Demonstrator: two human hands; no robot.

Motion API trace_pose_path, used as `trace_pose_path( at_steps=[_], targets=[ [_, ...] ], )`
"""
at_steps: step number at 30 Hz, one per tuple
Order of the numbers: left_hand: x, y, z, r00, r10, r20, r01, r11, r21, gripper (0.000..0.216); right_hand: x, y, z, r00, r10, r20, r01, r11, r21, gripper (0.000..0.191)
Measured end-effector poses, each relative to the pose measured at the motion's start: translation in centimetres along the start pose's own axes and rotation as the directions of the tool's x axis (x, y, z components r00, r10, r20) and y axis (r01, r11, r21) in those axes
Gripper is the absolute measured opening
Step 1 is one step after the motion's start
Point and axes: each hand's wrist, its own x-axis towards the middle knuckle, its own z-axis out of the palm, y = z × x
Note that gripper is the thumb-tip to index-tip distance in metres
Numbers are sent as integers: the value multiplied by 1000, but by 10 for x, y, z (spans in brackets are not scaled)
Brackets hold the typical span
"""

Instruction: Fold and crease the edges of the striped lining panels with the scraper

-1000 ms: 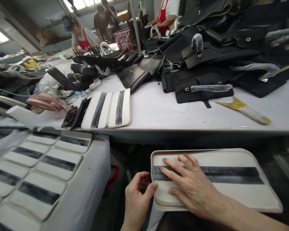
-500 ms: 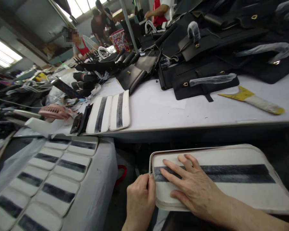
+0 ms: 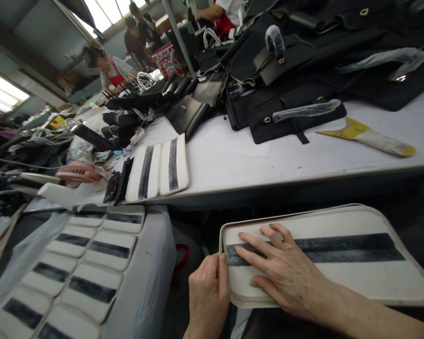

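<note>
A white panel with a dark stripe [image 3: 353,263] lies across my lap area, seemingly stacked on others like it. My right hand [image 3: 282,273] lies flat on its left end, fingers spread. My left hand [image 3: 208,294] is closed against the panel's left edge, fingers pressed to the rim. Two more striped panels [image 3: 159,170] rest on the white table [image 3: 254,160] ahead.
Several striped panels [image 3: 85,263] are laid in rows on a cloth-covered surface at the left. Black bag parts [image 3: 289,113] are piled at the table's far side, with a yellow-tipped tool [image 3: 371,137] at right and a pink fan [image 3: 78,172] at left. Other people work at the back.
My left hand has moved from just beside the panel onto its left edge and closed on it. The view has tilted and shifted; my right hand stays flat.
</note>
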Motion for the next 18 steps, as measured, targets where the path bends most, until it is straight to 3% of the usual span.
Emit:
trace_pose_path(
  at_steps=[7,18],
  targets=[
    [-2,1,-2,996,94,3,-94,992,89,23,2,1,0,1000,11,-10,-11,1000,17,45],
    [-2,3,-13,990,51,131,-63,994,87,23,0,2,0,1000,19,-13,-18,999,37,44]
  ],
)
